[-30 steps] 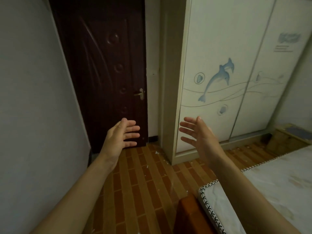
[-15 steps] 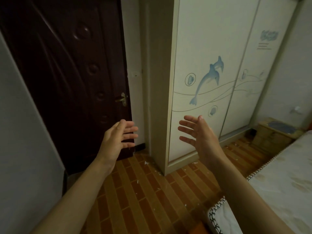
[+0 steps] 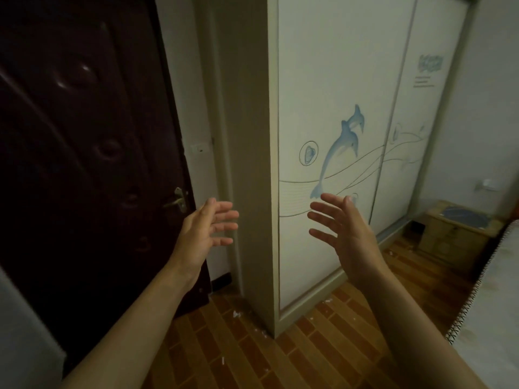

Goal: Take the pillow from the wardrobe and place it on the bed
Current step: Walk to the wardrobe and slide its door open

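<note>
At right edge, a sliver of bed (image 3: 495, 307).

A dark brown panelled wooden door (image 3: 84, 164) fills the left, with a brass lever handle (image 3: 177, 199) at its right edge. The brown brick-patterned floor tiles (image 3: 252, 360) carry small white flecks (image 3: 235, 313). A low light-wood bedside cabinet (image 3: 455, 237) sits by the pale right wall (image 3: 491, 108).
</note>
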A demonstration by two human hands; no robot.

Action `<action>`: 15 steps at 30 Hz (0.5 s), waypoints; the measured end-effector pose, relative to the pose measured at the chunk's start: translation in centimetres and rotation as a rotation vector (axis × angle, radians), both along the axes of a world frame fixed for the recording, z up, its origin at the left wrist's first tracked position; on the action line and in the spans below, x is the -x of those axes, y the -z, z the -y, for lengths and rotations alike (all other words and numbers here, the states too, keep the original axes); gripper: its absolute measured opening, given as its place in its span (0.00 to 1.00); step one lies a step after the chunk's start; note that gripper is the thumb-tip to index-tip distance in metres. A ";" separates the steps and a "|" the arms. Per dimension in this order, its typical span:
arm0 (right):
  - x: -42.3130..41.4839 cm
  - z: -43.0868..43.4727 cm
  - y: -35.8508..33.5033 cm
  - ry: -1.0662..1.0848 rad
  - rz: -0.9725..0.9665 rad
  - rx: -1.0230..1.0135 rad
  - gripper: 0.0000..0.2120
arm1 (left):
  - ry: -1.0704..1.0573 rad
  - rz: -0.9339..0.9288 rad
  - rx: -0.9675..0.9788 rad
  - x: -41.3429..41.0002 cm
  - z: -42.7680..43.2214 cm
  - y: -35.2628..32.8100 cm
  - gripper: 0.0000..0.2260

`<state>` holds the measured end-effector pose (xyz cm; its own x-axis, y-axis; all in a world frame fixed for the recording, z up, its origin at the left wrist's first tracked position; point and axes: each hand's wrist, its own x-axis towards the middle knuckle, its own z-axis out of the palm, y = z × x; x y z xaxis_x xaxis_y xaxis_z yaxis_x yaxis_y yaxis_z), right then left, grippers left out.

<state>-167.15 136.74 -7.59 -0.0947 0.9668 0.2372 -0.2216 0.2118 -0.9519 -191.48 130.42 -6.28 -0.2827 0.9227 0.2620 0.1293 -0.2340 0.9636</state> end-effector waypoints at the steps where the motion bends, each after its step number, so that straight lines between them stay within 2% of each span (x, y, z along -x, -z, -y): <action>1: 0.2 -1.4 0.0 0.024 0.000 0.008 0.26 | 0.019 0.006 0.004 0.3 -2.1 0.2 0.22; 15: 1.7 -16.9 0.6 0.297 0.070 -0.001 0.24 | 0.362 0.020 0.020 2.8 -27.5 2.3 0.18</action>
